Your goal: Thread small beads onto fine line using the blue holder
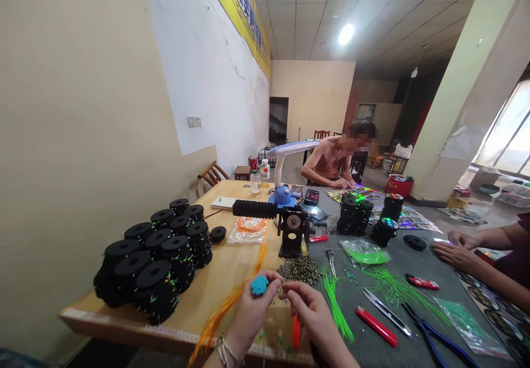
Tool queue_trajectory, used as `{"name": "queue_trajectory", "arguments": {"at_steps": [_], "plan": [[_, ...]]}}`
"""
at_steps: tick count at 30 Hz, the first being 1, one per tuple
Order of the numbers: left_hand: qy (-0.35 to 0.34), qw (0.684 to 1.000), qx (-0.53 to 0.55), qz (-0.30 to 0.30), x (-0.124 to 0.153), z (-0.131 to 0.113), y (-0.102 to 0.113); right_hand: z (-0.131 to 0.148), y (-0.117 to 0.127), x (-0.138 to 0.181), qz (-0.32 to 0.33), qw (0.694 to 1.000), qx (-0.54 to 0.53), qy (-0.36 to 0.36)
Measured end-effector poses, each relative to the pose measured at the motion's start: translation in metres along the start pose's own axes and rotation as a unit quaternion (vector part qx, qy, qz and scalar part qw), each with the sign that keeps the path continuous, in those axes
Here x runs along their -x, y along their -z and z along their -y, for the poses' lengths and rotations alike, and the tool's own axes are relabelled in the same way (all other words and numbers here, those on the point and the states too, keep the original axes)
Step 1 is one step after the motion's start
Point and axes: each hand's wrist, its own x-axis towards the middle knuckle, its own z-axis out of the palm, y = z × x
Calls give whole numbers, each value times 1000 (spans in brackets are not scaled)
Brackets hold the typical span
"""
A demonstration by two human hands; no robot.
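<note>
Head view, turquoise cluster: the turquoise cluster (259,285) sits in the curl of the left hand (253,306), beside the thumb, over the near part of the table.
Left fingers: thumb and forefinger are drawn together, the cluster tucked behind their tips; a light hold there should keep it from rolling out.
Right fingers: thumb and forefinger of the right hand (311,308) are closed at the tips on a tiny piece (282,292), too small to name.
Fingertip work: best done with both pairs of tips close, as now, wrists low and steady; a hard squeeze could make so small a piece spring away.
Bead heap: the gold-and-black heap (298,270) lies just beyond the fingertips, so a dropped piece might be lost among it.
Orange strands: the bundle (226,308) runs past the left wrist to the table's near edge; keep the bracelet (224,350) from snagging it.
Green strands: a sheaf (336,301) lies close to the right hand; move that forearm with care.
Tools: red lighter (376,326), tweezers (387,313) and pliers (439,337) lie farther right, within reach.
Lamp: the desk lamp (279,170) stands beyond the black winder (292,232); whether it is lit, I cannot tell.
</note>
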Motion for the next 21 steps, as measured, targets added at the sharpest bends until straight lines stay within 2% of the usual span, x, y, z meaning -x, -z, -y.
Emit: {"name": "queue_trajectory", "arguments": {"at_steps": [4, 11, 17, 21], "plan": [[-25, 999, 3, 24, 0, -4, -5, 9, -7, -6, 20, 995, -95, -39], [-20, 999, 4, 26, -2, 1, -7, 6, -9, -11, -34, 995, -83, -31], [-11, 999, 17, 30, -6, 1, -9, 7, -8, -13, 1, 992, -119, -52], [-3, 999, 11, 46, -10, 6, -6, 9, -9, -15, -3, 987, -146, -69]]}}
